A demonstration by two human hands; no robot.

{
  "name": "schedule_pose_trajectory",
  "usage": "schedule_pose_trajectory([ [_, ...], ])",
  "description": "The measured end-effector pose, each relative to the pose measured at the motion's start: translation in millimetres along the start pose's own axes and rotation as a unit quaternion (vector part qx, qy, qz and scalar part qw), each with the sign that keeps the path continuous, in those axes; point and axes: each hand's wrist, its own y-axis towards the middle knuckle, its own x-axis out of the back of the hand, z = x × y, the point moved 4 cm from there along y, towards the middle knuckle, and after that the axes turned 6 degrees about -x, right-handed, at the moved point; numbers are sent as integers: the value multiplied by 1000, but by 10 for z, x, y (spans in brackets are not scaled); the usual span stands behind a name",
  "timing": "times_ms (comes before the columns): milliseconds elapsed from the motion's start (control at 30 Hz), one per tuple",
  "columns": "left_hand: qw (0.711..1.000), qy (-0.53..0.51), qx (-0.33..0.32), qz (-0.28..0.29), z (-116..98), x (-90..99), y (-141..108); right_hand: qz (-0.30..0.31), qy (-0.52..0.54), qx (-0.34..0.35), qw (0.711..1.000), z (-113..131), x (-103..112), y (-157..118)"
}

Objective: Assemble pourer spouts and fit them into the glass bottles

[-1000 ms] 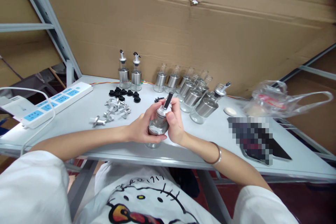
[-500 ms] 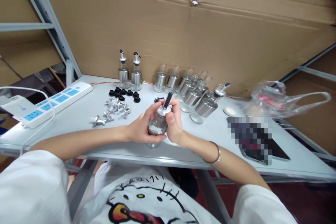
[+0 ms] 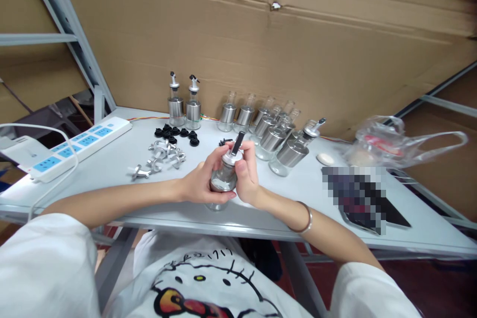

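Note:
A glass bottle with a metal sleeve stands near the table's front edge, slightly tilted. My left hand is wrapped round its body. On its neck sits a silver spout with a black flap, and my right hand grips the spout's collar from the right, fingers behind and thumb in front. Behind my hands lie small black pieces, partly hidden. Silver spout parts are heaped to the left, beside several black stoppers.
Two bottles with spouts stand at the back left. Several open bottles and one spouted bottle stand right of centre. Further out are a power strip, a white disc, a plastic bag and a dark pixelated item.

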Motion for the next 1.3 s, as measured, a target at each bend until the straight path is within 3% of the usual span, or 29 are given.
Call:
schedule_pose_trajectory([
  [167,999,30,-2,10,9,-1,-7,7,17,13,1000,2,1,-4],
  [367,999,31,-9,11,-11,2,11,-2,10,-30,1000,-3,-3,20],
  [900,999,4,-46,22,-146,-24,118,3,-100,100,990,0,36,-22],
  [1100,997,39,-67,29,-144,-7,99,0,-158,178,971,21,73,-40],
  [1300,997,10,-71,28,-142,-4,84,10,-172,190,966,63,76,-24],
])
